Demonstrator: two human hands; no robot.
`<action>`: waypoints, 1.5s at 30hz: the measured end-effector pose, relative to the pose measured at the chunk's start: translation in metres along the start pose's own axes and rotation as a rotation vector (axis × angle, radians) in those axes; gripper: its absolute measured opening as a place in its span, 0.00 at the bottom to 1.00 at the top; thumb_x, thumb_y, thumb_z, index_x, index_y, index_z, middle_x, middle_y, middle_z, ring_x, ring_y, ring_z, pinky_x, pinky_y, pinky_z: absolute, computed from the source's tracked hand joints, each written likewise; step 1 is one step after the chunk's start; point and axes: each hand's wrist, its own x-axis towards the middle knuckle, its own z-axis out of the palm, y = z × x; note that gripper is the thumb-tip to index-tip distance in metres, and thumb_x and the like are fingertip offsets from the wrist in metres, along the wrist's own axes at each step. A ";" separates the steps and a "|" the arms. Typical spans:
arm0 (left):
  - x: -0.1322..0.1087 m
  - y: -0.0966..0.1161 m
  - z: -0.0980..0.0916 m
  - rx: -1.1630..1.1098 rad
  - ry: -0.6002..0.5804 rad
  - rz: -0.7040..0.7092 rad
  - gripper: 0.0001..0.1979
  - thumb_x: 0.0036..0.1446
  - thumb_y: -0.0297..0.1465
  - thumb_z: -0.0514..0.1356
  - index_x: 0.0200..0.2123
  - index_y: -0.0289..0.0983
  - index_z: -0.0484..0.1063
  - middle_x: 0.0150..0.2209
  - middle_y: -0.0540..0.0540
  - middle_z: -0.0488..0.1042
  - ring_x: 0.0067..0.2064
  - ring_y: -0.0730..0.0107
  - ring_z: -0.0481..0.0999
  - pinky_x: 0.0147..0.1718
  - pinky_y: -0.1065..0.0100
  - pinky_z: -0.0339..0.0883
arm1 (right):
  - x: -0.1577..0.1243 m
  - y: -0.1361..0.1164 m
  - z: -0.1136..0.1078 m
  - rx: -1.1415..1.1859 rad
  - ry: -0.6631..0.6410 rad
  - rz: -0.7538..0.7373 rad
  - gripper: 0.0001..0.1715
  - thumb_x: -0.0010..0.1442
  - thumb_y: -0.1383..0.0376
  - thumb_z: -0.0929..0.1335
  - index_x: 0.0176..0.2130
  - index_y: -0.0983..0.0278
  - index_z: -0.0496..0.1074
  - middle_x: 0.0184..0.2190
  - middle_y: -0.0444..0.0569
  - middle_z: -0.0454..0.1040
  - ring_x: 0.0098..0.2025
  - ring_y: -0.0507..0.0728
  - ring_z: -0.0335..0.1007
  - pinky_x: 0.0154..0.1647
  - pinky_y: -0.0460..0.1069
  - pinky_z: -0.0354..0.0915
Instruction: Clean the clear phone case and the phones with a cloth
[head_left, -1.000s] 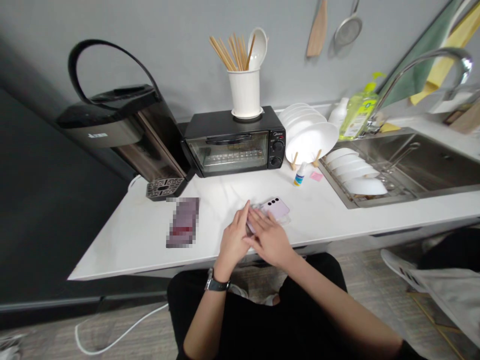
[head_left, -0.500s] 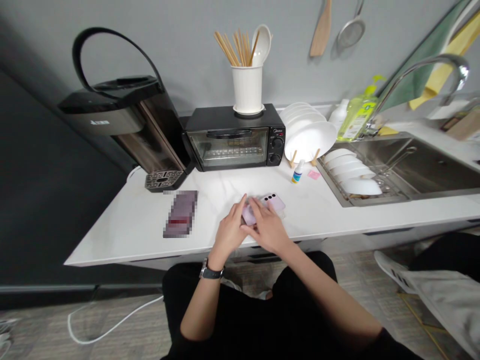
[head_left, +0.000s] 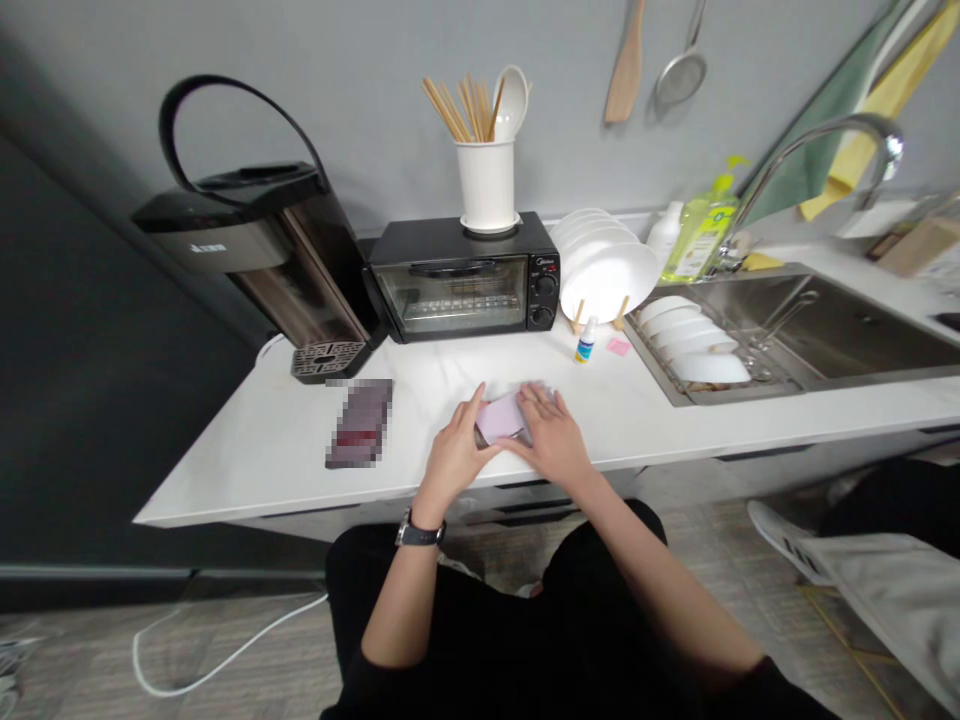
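Observation:
A lilac phone (head_left: 501, 420) lies back up on the white counter in front of me. My left hand (head_left: 459, 445) grips its left end, fingers along the far side and thumb along the near edge. Over the right end of the phone, my right hand (head_left: 553, 432) lays its fingers, thumb at the near edge; these fingers are slightly blurred and cover the camera lenses. Both thumbs nearly meet at the near edge. A small white spray bottle (head_left: 586, 340) with a blue and yellow label stands beyond my right hand, beside a pink packet (head_left: 619, 347).
A pixelated dark object (head_left: 361, 423) lies left of my hands. Behind are a black water dispenser (head_left: 262, 240), a toaster oven (head_left: 461, 285) and white plates (head_left: 607, 275) in a rack. The sink (head_left: 847, 320) holds bowls (head_left: 694, 345). Another person's leg (head_left: 885, 580) shows at right.
My right hand has shifted right, from the middle of the phone onto its camera end. More of the lilac back now shows, while the lenses have become covered. The view has shifted slightly.

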 end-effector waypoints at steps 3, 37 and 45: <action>-0.001 -0.003 0.000 -0.006 -0.029 -0.009 0.44 0.63 0.25 0.60 0.77 0.47 0.44 0.62 0.42 0.71 0.60 0.55 0.77 0.55 0.59 0.73 | -0.006 -0.036 0.011 0.121 -0.086 -0.172 0.40 0.70 0.43 0.66 0.67 0.67 0.67 0.70 0.63 0.66 0.75 0.67 0.57 0.75 0.68 0.52; -0.004 -0.005 0.000 0.044 -0.015 0.002 0.47 0.62 0.27 0.59 0.78 0.39 0.38 0.65 0.36 0.68 0.61 0.51 0.75 0.57 0.55 0.72 | 0.007 -0.034 0.016 0.047 -0.086 -0.179 0.33 0.77 0.53 0.60 0.71 0.70 0.63 0.72 0.61 0.63 0.74 0.63 0.58 0.75 0.63 0.55; 0.001 -0.002 0.002 0.001 0.029 -0.037 0.54 0.59 0.41 0.70 0.78 0.44 0.40 0.61 0.42 0.73 0.63 0.52 0.74 0.57 0.56 0.71 | -0.005 0.033 -0.014 -0.119 -0.033 0.011 0.38 0.76 0.48 0.61 0.73 0.68 0.60 0.73 0.62 0.60 0.74 0.69 0.58 0.74 0.69 0.54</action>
